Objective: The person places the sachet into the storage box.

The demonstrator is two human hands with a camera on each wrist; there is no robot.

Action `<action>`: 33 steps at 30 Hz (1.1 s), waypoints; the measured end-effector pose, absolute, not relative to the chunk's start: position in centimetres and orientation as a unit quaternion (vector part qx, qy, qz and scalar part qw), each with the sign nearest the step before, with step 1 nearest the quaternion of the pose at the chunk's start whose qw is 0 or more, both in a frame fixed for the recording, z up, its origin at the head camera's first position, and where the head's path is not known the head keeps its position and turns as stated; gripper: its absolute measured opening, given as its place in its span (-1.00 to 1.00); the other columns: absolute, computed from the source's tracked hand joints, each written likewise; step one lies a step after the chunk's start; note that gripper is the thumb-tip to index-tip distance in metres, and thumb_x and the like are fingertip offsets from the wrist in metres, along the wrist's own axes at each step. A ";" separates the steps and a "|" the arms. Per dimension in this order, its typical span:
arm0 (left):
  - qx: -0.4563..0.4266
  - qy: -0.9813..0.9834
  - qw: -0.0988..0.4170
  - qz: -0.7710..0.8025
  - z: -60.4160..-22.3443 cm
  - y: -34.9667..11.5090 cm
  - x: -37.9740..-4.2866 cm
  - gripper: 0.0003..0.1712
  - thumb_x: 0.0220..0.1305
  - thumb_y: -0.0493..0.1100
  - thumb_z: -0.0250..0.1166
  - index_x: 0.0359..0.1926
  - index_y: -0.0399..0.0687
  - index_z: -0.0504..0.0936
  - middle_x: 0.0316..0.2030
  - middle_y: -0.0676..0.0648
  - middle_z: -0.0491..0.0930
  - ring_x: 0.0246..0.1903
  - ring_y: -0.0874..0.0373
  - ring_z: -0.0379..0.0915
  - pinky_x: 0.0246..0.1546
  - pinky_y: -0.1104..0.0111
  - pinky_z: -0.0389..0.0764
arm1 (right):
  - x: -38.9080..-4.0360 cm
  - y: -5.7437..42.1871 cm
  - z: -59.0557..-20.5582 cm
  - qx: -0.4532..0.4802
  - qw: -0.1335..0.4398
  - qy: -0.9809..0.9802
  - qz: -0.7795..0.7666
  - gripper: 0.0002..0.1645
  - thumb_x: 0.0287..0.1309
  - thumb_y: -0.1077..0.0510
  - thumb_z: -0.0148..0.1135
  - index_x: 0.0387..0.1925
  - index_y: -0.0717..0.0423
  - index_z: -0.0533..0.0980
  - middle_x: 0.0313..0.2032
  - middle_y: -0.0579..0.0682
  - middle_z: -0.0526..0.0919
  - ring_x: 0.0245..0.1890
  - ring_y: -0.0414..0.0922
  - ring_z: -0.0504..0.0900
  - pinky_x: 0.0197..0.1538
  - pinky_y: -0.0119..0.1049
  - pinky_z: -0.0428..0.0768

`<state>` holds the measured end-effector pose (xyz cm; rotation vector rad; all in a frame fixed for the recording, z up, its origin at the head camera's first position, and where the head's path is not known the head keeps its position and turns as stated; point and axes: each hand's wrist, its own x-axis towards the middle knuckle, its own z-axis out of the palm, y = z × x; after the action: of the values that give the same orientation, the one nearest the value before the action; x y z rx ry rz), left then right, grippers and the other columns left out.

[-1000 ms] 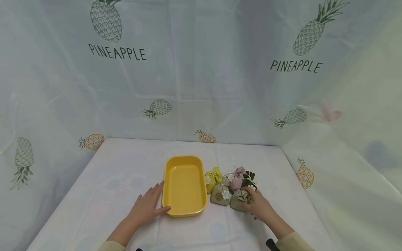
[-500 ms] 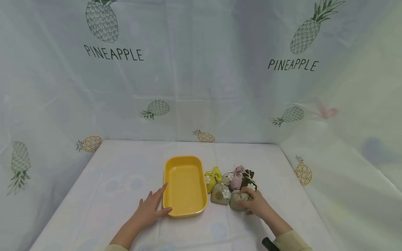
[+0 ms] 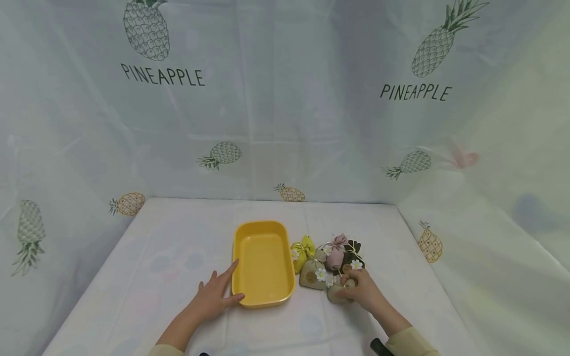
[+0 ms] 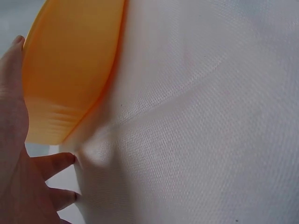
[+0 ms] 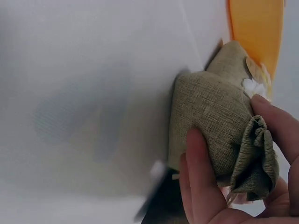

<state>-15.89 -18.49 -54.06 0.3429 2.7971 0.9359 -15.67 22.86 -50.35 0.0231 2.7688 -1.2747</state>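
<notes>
In the head view a yellow rectangular tray [image 3: 262, 262] lies on the table. My left hand [image 3: 209, 299] rests at its left side, fingers spread and thumb along the near corner; the left wrist view shows the hand [image 4: 14, 140] against the tray's outer wall [image 4: 70, 74]. Right of the tray, my right hand [image 3: 367, 291] grips a grey-green cloth drawstring pouch [image 3: 335, 294]. The right wrist view shows thumb and fingers on opposite sides of this pouch [image 5: 205, 107], near its gathered neck. Part of it is hidden by the hand in the head view.
Beside the tray several small pouches cluster: a yellow one [image 3: 298, 264], a grey-green one [image 3: 310, 277] with a white flower, a pink one [image 3: 335, 258] and a dark one [image 3: 351, 254]. A pineapple-print sheet [image 3: 294, 123] hangs behind the white-covered table [image 3: 196, 227].
My right hand's fingers have shifted on the grey-green pouch, which has turned and moved slightly nearer, with a white flower now showing at its side. My left hand stays at the tray.
</notes>
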 end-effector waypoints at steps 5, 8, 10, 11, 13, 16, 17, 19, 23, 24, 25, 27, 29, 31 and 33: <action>0.110 0.937 0.094 0.320 -54.1 -18.5 -16.0 0.09 0.14 0.40 0.27 0.55 0.23 -0.03 0.41 -0.16 0.22 0.36 -0.51 -0.16 0.13 -0.51 -0.27 | -15.7 23.1 -49.5 -0.015 0.056 0.910 -0.410 -0.68 -0.34 0.29 0.57 -0.52 0.02 0.55 -0.17 0.09 0.46 -0.18 -0.02 0.39 -0.25 -0.24 0.41; 0.108 0.936 0.097 0.321 -54.2 -18.6 -15.9 0.10 0.13 0.42 0.26 0.55 0.25 -0.04 0.42 -0.15 0.21 0.37 -0.50 -0.17 0.14 -0.50 -0.28 | -15.8 23.1 -48.4 -0.039 0.064 0.903 -0.422 -0.69 -0.30 0.32 0.53 -0.49 0.01 0.57 -0.09 0.12 0.48 -0.19 -0.02 0.43 -0.31 -0.24 0.49; 0.108 0.935 0.098 0.323 -54.1 -18.6 -15.9 0.10 0.12 0.43 0.26 0.55 0.25 -0.04 0.42 -0.15 0.21 0.37 -0.50 -0.18 0.14 -0.50 -0.28 | -16.0 23.1 -47.6 -0.059 0.069 0.898 -0.431 -0.70 -0.26 0.32 0.52 -0.44 0.03 0.58 -0.05 0.13 0.49 -0.23 -0.03 0.46 -0.38 -0.24 0.54; 0.108 0.935 0.098 0.323 -54.1 -18.6 -15.9 0.11 0.12 0.43 0.26 0.55 0.25 -0.04 0.42 -0.15 0.21 0.37 -0.50 -0.18 0.14 -0.50 -0.28 | -16.2 23.0 -47.2 -0.073 0.072 0.895 -0.435 -0.71 -0.23 0.33 0.51 -0.42 0.04 0.58 -0.05 0.13 0.49 -0.24 -0.03 0.46 -0.41 -0.24 0.56; 0.108 0.934 0.099 0.326 -54.1 -18.6 -15.9 0.10 0.12 0.43 0.26 0.55 0.25 -0.03 0.42 -0.15 0.20 0.37 -0.50 -0.18 0.13 -0.50 -0.29 | -16.6 22.9 -46.5 -0.101 0.080 0.890 -0.438 -0.71 -0.18 0.31 0.51 -0.38 0.04 0.58 -0.07 0.11 0.49 -0.28 -0.05 0.46 -0.43 -0.25 0.57; 0.108 0.932 0.100 0.330 -54.1 -18.6 -15.9 0.10 0.12 0.42 0.27 0.55 0.25 -0.03 0.42 -0.16 0.21 0.37 -0.51 -0.20 0.13 -0.51 -0.31 | -17.4 22.4 -45.6 -0.143 0.093 0.882 -0.438 -0.71 -0.11 0.30 0.50 -0.33 0.00 0.58 -0.08 0.07 0.49 -0.26 -0.06 0.47 -0.39 -0.26 0.57; 0.109 0.931 0.102 0.332 -54.1 -18.6 -15.9 0.10 0.13 0.41 0.27 0.55 0.25 -0.03 0.42 -0.16 0.20 0.37 -0.51 -0.21 0.13 -0.51 -0.31 | -17.7 22.1 -45.4 -0.152 0.098 0.880 -0.440 -0.70 -0.09 0.30 0.49 -0.31 -0.01 0.58 -0.08 0.06 0.50 -0.26 -0.06 0.47 -0.38 -0.27 0.56; 0.110 0.930 0.104 0.335 -54.0 -18.6 -15.9 0.09 0.13 0.40 0.27 0.55 0.25 -0.03 0.42 -0.17 0.20 0.37 -0.51 -0.22 0.12 -0.51 -0.32 | -18.3 21.6 -44.9 -0.169 0.109 0.872 -0.447 -0.69 -0.07 0.33 0.47 -0.28 -0.03 0.58 -0.06 0.08 0.52 -0.25 -0.05 0.49 -0.35 -0.27 0.58; 0.114 0.928 0.104 0.339 -53.9 -18.6 -16.0 0.09 0.14 0.40 0.27 0.55 0.24 -0.03 0.43 -0.17 0.19 0.37 -0.51 -0.23 0.11 -0.51 -0.33 | -19.8 20.2 -44.2 -0.203 0.117 0.860 -0.454 -0.66 -0.03 0.34 0.44 -0.22 -0.06 0.59 -0.01 0.04 0.57 -0.15 -0.05 0.52 -0.19 -0.25 0.57; 0.114 0.928 0.102 0.339 -53.9 -18.6 -16.0 0.09 0.14 0.41 0.26 0.55 0.24 -0.03 0.43 -0.17 0.19 0.37 -0.51 -0.23 0.11 -0.51 -0.33 | -20.2 19.9 -44.0 -0.209 0.119 0.858 -0.454 -0.65 -0.02 0.33 0.44 -0.20 -0.08 0.59 0.01 0.01 0.58 -0.11 -0.06 0.52 -0.14 -0.25 0.56; 0.114 0.929 0.101 0.338 -53.9 -18.6 -16.0 0.09 0.14 0.41 0.26 0.55 0.24 -0.03 0.43 -0.17 0.19 0.37 -0.51 -0.23 0.12 -0.51 -0.33 | -20.5 19.5 -43.9 -0.214 0.125 0.854 -0.457 -0.63 0.00 0.32 0.44 -0.16 -0.10 0.59 0.02 -0.01 0.57 -0.11 -0.06 0.53 -0.11 -0.23 0.55; 0.115 0.930 0.098 0.336 -53.9 -18.6 -16.0 0.09 0.14 0.42 0.25 0.55 0.23 -0.02 0.43 -0.17 0.19 0.37 -0.52 -0.22 0.12 -0.51 -0.33 | -21.1 18.7 -43.6 -0.219 0.145 0.847 -0.463 -0.56 0.04 0.30 0.42 -0.06 -0.13 0.56 -0.02 -0.02 0.59 -0.13 -0.05 0.56 -0.11 -0.18 0.57; 0.114 0.931 0.095 0.334 -53.8 -18.6 -15.9 0.08 0.14 0.40 0.27 0.55 0.22 -0.01 0.42 -0.18 0.20 0.36 -0.52 -0.21 0.11 -0.52 -0.31 | -21.7 17.9 -43.3 -0.216 0.174 0.836 -0.473 -0.49 0.06 0.30 0.40 0.03 -0.16 0.52 -0.05 0.02 0.60 -0.16 -0.05 0.59 -0.12 -0.15 0.59; 0.113 0.931 0.097 0.333 -53.8 -18.5 -15.8 0.07 0.15 0.37 0.28 0.55 0.21 0.00 0.42 -0.17 0.20 0.36 -0.53 -0.20 0.11 -0.52 -0.31 | -22.3 17.0 -43.1 -0.216 0.205 0.822 -0.485 -0.42 0.08 0.33 0.36 0.11 -0.15 0.47 -0.08 0.07 0.61 -0.21 -0.01 0.62 -0.16 -0.10 0.61; 0.113 0.931 0.095 0.333 -53.7 -18.5 -15.7 0.05 0.16 0.34 0.30 0.54 0.20 0.02 0.42 -0.17 0.20 0.36 -0.53 -0.19 0.11 -0.52 -0.30 | -23.0 16.1 -42.8 -0.221 0.220 0.817 -0.485 -0.40 0.06 0.33 0.37 0.12 -0.16 0.48 -0.08 0.04 0.61 -0.16 -0.02 0.61 -0.12 -0.12 0.61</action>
<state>-15.66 -18.49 -53.69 0.3359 2.7608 0.9887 -23.02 16.07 -42.83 -0.6126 2.2602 -1.3401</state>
